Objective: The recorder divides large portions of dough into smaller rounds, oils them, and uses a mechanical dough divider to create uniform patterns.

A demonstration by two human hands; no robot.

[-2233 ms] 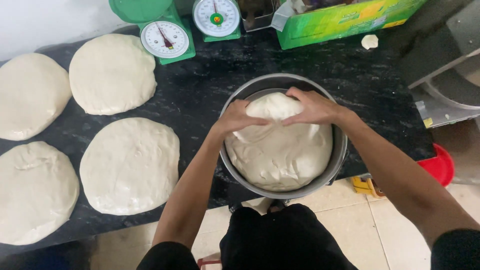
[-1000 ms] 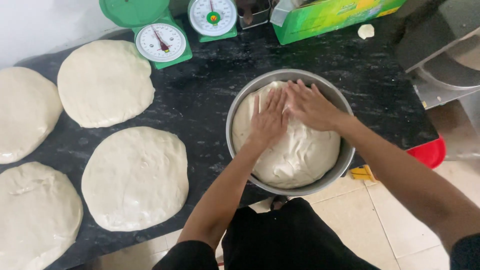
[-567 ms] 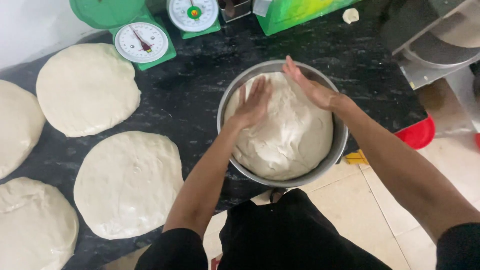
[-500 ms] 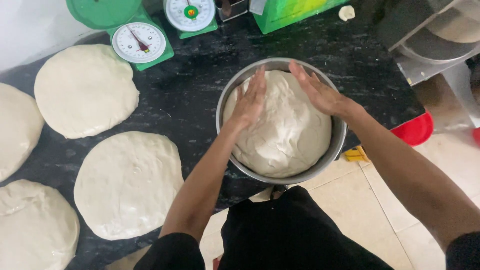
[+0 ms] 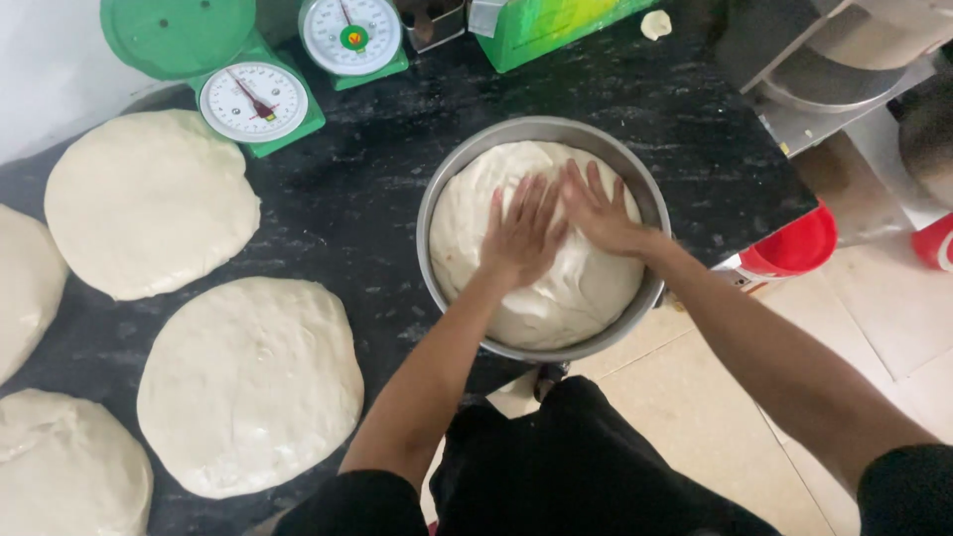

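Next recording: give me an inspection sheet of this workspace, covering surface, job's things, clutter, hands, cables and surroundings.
Surface: black speckled stone counter, dusted with flour.
Job's things: round metal bowl at the counter's edge, filled with pale dough mass.
Clutter: four flattened dough rounds at left; two green dial scales; green box; small dough scrap.
Hands: left hand and right hand both open, palms flat on the dough, side by side.
Cables: nothing seen.
Surroundings: tiled floor; red bucket; metal equipment at right.

Counts: 4 flat dough rounds on the counter [image 5: 377, 208], i.e. one top left [image 5: 149, 203], one at left edge [image 5: 25, 288], one mid [image 5: 250, 385], one bottom left [image 5: 65, 467]. 1 metal bowl [image 5: 437, 199] w/ 1 dough mass [image 5: 586, 293]. 2 green scales: [image 5: 253, 99], [image 5: 352, 38]. 1 small dough scrap [image 5: 655, 24]. 2 hands: left [image 5: 524, 236], right [image 5: 601, 210].
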